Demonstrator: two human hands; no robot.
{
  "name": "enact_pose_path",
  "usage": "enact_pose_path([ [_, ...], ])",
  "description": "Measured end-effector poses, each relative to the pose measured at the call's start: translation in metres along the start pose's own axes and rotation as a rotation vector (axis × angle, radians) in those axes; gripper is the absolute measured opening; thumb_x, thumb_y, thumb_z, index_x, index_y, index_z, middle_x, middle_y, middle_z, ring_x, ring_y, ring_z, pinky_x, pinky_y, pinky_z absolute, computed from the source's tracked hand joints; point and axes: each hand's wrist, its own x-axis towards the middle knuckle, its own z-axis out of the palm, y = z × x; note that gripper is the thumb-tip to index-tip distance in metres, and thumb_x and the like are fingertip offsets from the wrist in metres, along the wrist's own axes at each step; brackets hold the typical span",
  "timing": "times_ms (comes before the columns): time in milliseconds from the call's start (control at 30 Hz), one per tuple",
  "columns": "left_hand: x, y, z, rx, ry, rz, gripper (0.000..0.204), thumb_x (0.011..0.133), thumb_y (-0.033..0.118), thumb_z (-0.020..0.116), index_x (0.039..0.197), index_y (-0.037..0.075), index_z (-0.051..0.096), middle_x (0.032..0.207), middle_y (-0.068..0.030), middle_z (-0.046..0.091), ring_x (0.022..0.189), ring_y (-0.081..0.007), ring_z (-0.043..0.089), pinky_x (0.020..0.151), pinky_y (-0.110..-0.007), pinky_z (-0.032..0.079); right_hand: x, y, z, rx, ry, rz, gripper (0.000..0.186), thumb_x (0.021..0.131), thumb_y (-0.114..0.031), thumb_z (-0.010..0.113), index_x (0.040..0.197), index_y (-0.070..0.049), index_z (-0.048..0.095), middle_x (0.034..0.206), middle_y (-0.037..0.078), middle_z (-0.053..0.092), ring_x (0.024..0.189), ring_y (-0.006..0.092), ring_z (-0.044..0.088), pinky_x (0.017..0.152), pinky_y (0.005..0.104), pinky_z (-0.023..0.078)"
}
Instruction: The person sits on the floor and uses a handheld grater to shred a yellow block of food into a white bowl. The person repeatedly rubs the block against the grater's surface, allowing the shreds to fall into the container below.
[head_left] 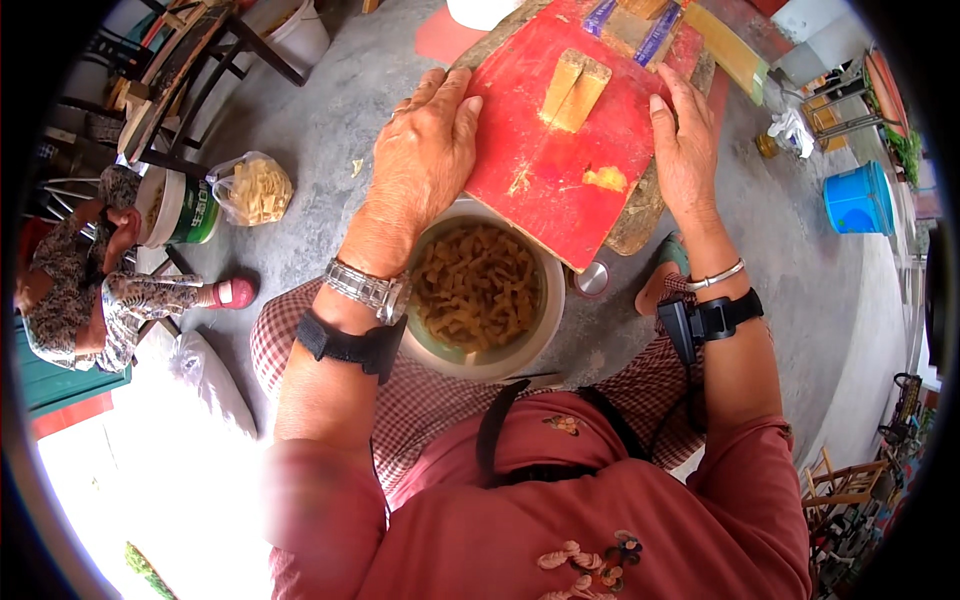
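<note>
My left hand (425, 145) grips the left edge of a red board (540, 175), its fingers curved along the side. My right hand (680, 150) holds the board's right edge, fingers fairly long against it. Two small wooden blocks (575, 90) stand on the red surface, near a yellow patch. A worn wooden slab (635, 225) lies under the board. Just below the board's lower left sits a pale bowl (430, 355) full of brown strips (470, 290) in liquid, partly covered by the board's corner.
A seated person (70, 300) is at the left beside a white bucket (195, 220), a bag of pale pieces (250, 190) and a dark wooden bench (170, 90). A blue bucket (857, 200) stands at the right. A white sack (200, 385) lies lower left.
</note>
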Motion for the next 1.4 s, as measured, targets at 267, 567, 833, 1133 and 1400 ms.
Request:
enact_pose_path([
  [267, 0.0011, 0.003, -0.0009, -0.003, 0.016, 0.001, 0.04, 0.1, 0.029, 0.053, 0.13, 0.005, 0.06, 0.134, -0.0227, 0.058, 0.116, -0.0437, 0.059, 0.098, -0.046, 0.05, -0.0001, 0.0003, 0.0008, 0.039, -0.014, 0.047, 0.038, 0.1, -0.027, 0.053, 0.136, -0.013, 0.056, 0.135, 0.01, 0.056, 0.129, 0.0291, 0.048, 0.11, 0.0402, 0.037],
  [567, 0.0003, 0.0013, 0.0009, -0.009, 0.041, 0.014, 0.039, 0.099, 0.028, 0.055, 0.129, 0.005, 0.06, 0.132, -0.0229, 0.059, 0.114, -0.0437, 0.061, 0.096, -0.047, 0.051, 0.0, -0.0015, -0.0005, 0.013, -0.032, 0.035, 0.038, 0.101, -0.027, 0.051, 0.136, -0.013, 0.055, 0.135, 0.01, 0.056, 0.13, 0.0285, 0.047, 0.111, 0.0401, 0.035],
  [833, 0.0002, 0.0019, 0.0012, 0.0, 0.045, 0.022, 0.038, 0.098, 0.027, 0.055, 0.128, 0.004, 0.06, 0.131, -0.0232, 0.059, 0.111, -0.0437, 0.062, 0.095, -0.046, 0.052, 0.0005, 0.0003, -0.0002, 0.011, -0.026, 0.021, 0.039, 0.101, -0.027, 0.051, 0.136, -0.012, 0.055, 0.135, 0.011, 0.056, 0.128, 0.0294, 0.048, 0.111, 0.0403, 0.036],
  [1133, 0.0012, 0.0099, -0.0062, -0.03, -0.027, -0.049, 0.042, 0.102, 0.029, 0.051, 0.132, 0.002, 0.058, 0.137, -0.0244, 0.055, 0.131, -0.0373, 0.051, 0.109, -0.041, 0.042, 0.0015, -0.002, -0.0019, 0.012, -0.041, 0.021, 0.04, 0.1, -0.026, 0.05, 0.137, -0.011, 0.054, 0.135, 0.012, 0.056, 0.129, 0.0301, 0.047, 0.11, 0.0411, 0.036],
  [1400, 0.0, 0.0082, -0.0055, -0.009, -0.029, -0.047, 0.042, 0.103, 0.031, 0.049, 0.133, 0.003, 0.058, 0.138, -0.0241, 0.055, 0.132, -0.0363, 0.05, 0.11, -0.042, 0.042, 0.0011, -0.0032, -0.0015, 0.006, -0.039, 0.027, 0.04, 0.101, -0.027, 0.05, 0.137, -0.012, 0.054, 0.135, 0.011, 0.056, 0.129, 0.0301, 0.047, 0.11, 0.0414, 0.036],
])
